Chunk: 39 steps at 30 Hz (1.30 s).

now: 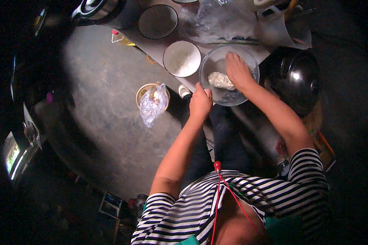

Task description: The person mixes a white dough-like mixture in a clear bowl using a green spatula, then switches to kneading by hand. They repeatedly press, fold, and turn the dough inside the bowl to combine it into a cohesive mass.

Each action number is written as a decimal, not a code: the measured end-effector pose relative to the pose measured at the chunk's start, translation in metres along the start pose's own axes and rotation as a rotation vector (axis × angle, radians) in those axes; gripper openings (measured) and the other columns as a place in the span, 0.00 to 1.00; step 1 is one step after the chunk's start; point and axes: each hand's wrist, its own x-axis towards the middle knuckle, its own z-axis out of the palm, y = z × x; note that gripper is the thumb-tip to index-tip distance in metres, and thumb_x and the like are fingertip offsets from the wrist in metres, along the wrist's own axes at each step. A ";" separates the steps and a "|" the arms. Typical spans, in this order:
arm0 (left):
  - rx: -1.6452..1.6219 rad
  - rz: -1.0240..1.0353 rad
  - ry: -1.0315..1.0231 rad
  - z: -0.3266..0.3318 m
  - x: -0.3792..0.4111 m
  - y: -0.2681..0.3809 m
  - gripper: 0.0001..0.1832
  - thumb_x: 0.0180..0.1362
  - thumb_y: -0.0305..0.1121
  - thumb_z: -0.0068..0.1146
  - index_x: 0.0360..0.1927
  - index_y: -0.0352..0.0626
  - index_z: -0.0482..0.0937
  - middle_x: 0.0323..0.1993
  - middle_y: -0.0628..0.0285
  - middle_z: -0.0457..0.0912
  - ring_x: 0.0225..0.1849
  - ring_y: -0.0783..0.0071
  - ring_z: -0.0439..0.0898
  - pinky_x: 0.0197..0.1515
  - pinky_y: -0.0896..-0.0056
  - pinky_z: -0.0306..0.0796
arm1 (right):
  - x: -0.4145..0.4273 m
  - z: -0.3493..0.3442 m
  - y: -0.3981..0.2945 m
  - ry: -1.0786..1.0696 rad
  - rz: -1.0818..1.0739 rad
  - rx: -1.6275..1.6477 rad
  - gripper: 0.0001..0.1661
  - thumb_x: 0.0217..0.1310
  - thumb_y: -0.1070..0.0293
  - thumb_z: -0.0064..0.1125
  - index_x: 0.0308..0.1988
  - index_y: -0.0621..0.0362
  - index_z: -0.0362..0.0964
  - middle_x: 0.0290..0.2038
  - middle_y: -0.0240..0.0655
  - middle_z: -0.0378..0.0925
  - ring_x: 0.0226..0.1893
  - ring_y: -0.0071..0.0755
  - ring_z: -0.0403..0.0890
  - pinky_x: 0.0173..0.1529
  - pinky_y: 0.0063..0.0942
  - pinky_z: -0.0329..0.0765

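A clear bowl (203, 72) with a rounded rim stands at the near edge of the table, wet or floury residue on its inside. In it lies a rough, pale lump of dough (220, 81). My right hand (237, 69) reaches into the bowl, fingers close together beyond the dough and the palm side against it; whether it grips any is hidden. At the bowl's near left rim, my left hand (201, 101) is curled with the thumb towards the bowl, holding the rim. Just left of the bowl is a white basin (197, 61) with flour (181, 59) inside.
Behind are a dark round plate or lid (158, 21), clear plastic film (224, 21) and a translucent jug (297, 30). A black wok or lid (300, 82) is at right. On the floor stand an oil bottle (120, 38) and a bin (140, 93) with a plastic bag (151, 107).
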 end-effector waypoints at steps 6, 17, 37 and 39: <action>-0.011 0.022 -0.001 0.000 0.001 -0.004 0.17 0.58 0.35 0.42 0.45 0.30 0.64 0.33 0.32 0.76 0.39 0.34 0.75 0.42 0.43 0.68 | -0.019 0.007 0.001 -0.359 -0.030 -0.281 0.09 0.51 0.71 0.51 0.32 0.60 0.77 0.38 0.41 0.73 0.45 0.41 0.72 0.42 0.33 0.76; 0.010 0.011 0.067 0.004 -0.003 0.002 0.21 0.58 0.36 0.44 0.50 0.31 0.63 0.32 0.34 0.78 0.36 0.36 0.77 0.39 0.43 0.69 | -0.037 0.007 0.014 -0.563 0.038 -0.104 0.06 0.45 0.77 0.56 0.29 0.58 0.77 0.40 0.45 0.77 0.46 0.45 0.78 0.43 0.34 0.78; 0.040 -0.027 0.007 -0.004 -0.004 0.011 0.24 0.58 0.37 0.44 0.53 0.29 0.63 0.34 0.35 0.78 0.38 0.38 0.78 0.42 0.45 0.70 | -0.015 0.026 0.072 -0.190 -0.576 -0.212 0.07 0.51 0.73 0.50 0.33 0.61 0.73 0.37 0.45 0.75 0.43 0.49 0.76 0.39 0.39 0.79; 0.056 -0.038 -0.002 -0.004 -0.003 0.007 0.24 0.58 0.38 0.45 0.53 0.30 0.63 0.34 0.36 0.78 0.38 0.38 0.78 0.42 0.45 0.70 | 0.017 -0.001 0.063 -0.182 -0.676 -0.178 0.07 0.52 0.73 0.50 0.33 0.61 0.72 0.36 0.44 0.75 0.43 0.49 0.76 0.39 0.38 0.79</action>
